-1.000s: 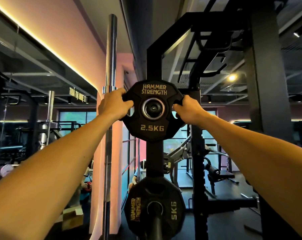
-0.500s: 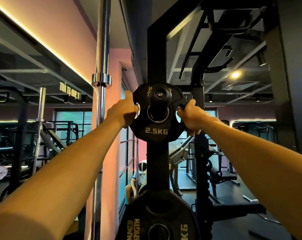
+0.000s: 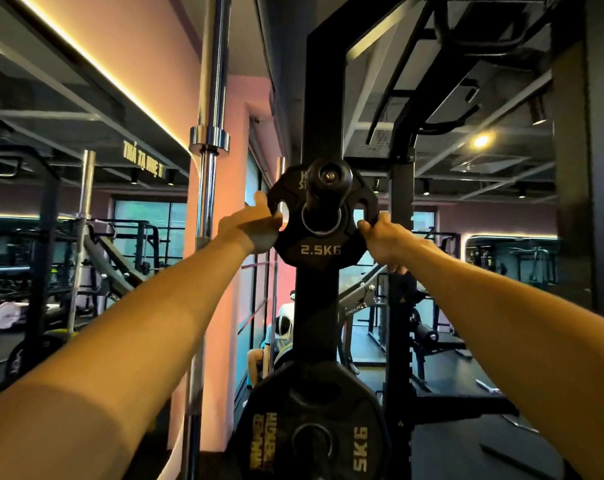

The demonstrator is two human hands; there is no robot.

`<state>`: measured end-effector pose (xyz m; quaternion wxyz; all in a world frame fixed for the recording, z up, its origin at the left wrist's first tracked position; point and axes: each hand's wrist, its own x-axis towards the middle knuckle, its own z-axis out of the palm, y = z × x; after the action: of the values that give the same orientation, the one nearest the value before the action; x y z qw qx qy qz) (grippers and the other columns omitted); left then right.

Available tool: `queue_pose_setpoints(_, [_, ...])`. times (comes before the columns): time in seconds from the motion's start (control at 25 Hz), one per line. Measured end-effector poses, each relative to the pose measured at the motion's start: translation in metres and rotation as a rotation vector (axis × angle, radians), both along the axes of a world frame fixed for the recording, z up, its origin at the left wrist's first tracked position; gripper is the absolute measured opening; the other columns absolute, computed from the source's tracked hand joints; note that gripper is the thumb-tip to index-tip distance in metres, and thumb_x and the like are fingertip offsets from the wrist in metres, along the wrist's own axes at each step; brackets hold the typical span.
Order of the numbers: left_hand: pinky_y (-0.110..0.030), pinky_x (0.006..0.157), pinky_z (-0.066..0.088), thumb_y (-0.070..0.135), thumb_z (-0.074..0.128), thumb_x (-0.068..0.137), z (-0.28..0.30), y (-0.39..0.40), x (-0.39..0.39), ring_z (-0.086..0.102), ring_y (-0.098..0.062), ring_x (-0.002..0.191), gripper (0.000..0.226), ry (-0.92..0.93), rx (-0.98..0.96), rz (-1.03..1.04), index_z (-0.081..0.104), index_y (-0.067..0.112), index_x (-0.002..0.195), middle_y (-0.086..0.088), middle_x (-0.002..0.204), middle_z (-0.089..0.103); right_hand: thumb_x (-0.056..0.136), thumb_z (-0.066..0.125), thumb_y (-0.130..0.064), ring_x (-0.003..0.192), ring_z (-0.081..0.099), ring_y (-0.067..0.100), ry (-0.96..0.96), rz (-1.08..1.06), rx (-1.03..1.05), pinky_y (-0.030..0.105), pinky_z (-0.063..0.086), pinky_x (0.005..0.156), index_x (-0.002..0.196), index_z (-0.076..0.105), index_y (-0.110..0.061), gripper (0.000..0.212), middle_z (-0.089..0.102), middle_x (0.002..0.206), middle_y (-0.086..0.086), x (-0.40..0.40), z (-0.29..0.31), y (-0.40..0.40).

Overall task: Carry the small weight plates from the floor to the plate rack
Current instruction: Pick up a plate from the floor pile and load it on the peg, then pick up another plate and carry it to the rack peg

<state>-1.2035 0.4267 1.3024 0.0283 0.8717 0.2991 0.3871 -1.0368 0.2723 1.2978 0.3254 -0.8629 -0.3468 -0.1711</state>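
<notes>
A small black 2.5KG weight plate (image 3: 319, 249) hangs at head height on the upper peg (image 3: 330, 176) of the black plate rack post (image 3: 317, 306). The peg passes through the plate's centre hole and its round end cap sticks out toward me. My left hand (image 3: 255, 226) grips the plate's left edge, fingers in the handle slot. My right hand (image 3: 385, 239) grips its right edge. Both arms are stretched out in front of me.
A larger 5KG plate (image 3: 314, 424) sits on the lower peg of the same post. A chrome barbell (image 3: 208, 150) stands upright just left of the rack. A black rack upright (image 3: 399, 271) stands right of the post. A seated person (image 3: 281, 327) is behind.
The plate has slid further back along the peg, so the peg's end cap now covers part of the lettering. Both hands went with it and still hold its edges.
</notes>
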Motion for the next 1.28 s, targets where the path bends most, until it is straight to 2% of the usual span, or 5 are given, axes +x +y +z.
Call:
queue_pose_setpoints(0.44, [-0.041,0.087,0.051,0.062,0.06,0.073,-0.212,-0.111,-0.03,0.062,-0.025,0.091,0.034,0.219,-0.329,-0.36,0.052,0.035,0.092,0.001,0.096,0.067,0.087,0.045,-0.063,0.096,0.058,0.031,0.285,-0.079,-0.212,0.038,0.045,0.079,0.098,0.051,-0.014,0.051,0.061,0.098,0.008,-0.03,-0.237,-0.151])
queue_pose_setpoints(0.64, [-0.045,0.1,0.034,0.062,0.046,0.087,-0.307,-0.204,-0.033,0.059,-0.026,0.089,0.047,0.584,0.124,-0.415,0.051,0.025,0.116,0.001,0.09,0.06,0.088,0.05,-0.057,0.112,0.056,0.033,0.482,-0.213,-0.246,0.036,0.045,0.088,0.122,0.051,-0.007,0.06,0.058,0.126,0.015,-0.073,-0.363,-0.255])
queue_pose_setpoints(0.76, [-0.04,0.079,0.047,0.058,0.053,0.086,-0.386,-0.258,-0.047,0.057,-0.029,0.089,0.041,0.691,-0.201,-0.591,0.05,0.025,0.11,-0.002,0.097,0.06,0.088,0.053,-0.054,0.109,0.058,0.031,0.629,-0.312,-0.266,0.035,0.045,0.085,0.115,0.055,-0.008,0.053,0.062,0.12,0.014,-0.115,-0.446,-0.332])
queue_pose_setpoints(0.92, [-0.042,0.09,0.05,0.065,0.061,0.069,-0.514,-0.343,-0.076,0.06,-0.025,0.095,0.041,0.872,-0.606,-0.678,0.055,0.033,0.093,0.0,0.104,0.065,0.089,0.055,-0.05,0.111,0.059,0.028,0.784,-0.408,-0.276,0.03,0.041,0.078,0.107,0.057,-0.009,0.045,0.062,0.124,0.011,-0.176,-0.55,-0.432])
queue_pose_setpoints(1.28, [-0.036,0.089,0.043,0.057,0.06,0.081,-0.692,-0.56,-0.153,0.056,-0.023,0.107,0.051,1.553,-0.812,-0.763,0.056,0.019,0.114,-0.004,0.115,0.06,0.087,0.057,-0.049,0.104,0.061,0.028,1.256,-0.714,-0.184,0.032,0.044,0.081,0.102,0.06,-0.01,0.042,0.066,0.109,0.012,-0.332,-0.707,-0.647])
